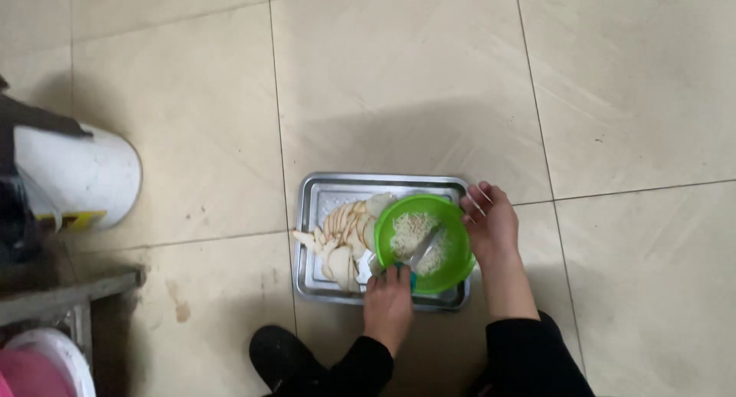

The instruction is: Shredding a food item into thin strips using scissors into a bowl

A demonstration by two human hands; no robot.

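Note:
A steel tray (330, 190) lies on the tiled floor with pale sliced vegetable pieces (343, 232) piled on its left half. A green strainer bowl (418, 207) sits over the tray's right half, with shredded pale bits inside. My left hand (388, 293) grips a teal-handled knife (422, 251) whose blade reaches into the bowl. My right hand (491, 220) holds the bowl's right rim, fingers partly spread. Both my sleeves are black.
A white bucket (84, 174) stands at the left, beside dark objects. A grey metal shelf edge (69, 289) and a pink and white container (38, 366) sit at the lower left. My black shoe (280, 359) is below the tray.

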